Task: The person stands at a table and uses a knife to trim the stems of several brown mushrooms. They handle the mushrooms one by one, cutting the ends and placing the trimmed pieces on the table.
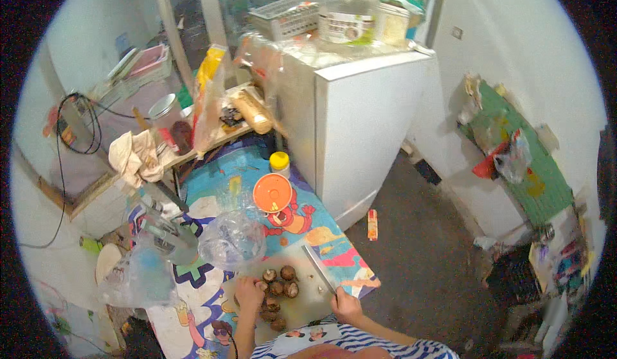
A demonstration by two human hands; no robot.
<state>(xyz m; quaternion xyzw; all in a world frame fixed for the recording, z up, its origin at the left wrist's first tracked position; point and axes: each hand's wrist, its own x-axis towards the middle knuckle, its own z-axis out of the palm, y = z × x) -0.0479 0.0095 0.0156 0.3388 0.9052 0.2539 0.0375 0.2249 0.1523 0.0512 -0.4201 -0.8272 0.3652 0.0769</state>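
Observation:
Several brown mushrooms (276,288) lie grouped on a pale cutting board (301,306) at the near part of the table. At the left edge of the group, my left hand (249,292) has its fingers curled at a mushroom; whether it grips one I cannot tell. My right hand (346,305) is closed round the handle of a knife (319,269), whose blade points away from me over the board's right side. Small pale bits lie on the board between the knife and the mushrooms.
Beyond the board are a clear plastic bag (232,241), an orange lid (273,193) and a yellow-capped jar (279,162) on the patterned tablecloth (332,243). A white refrigerator (361,128) borders the table's far right. A cluttered shelf (212,142) runs along the far left.

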